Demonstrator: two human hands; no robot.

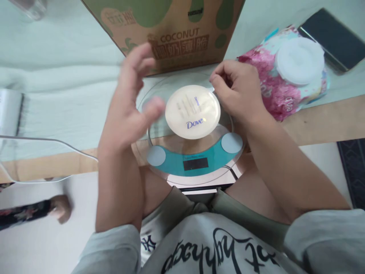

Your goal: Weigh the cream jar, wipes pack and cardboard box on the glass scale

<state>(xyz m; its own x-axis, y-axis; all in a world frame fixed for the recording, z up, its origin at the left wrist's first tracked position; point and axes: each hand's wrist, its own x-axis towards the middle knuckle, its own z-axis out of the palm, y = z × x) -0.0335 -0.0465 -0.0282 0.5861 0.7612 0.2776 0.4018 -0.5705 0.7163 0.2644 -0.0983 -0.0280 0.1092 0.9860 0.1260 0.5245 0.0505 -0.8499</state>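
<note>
A round cream-coloured Dove tub [191, 127], seen from above, sits on a clear glass scale [196, 173]. The scale has a teal band, two pale round pads and a dark display, and its near part juts past the table edge over the lap. My left hand [125, 102] is raised just left of the tub, fingers apart and holding nothing, slightly blurred. At the tub's upper right, my right hand [241, 89] has thumb and forefinger pinched together. A tiny bright spot shows at those fingertips; whether they hold something there is unclear.
A cardboard coconut box [176, 38] stands right behind the scale. To the right, a pink floral wipes pack [268, 83] with a white lid [300, 61] lies beside a dark phone [333, 40]. A white device [10, 112] and a cable [57, 140] are left.
</note>
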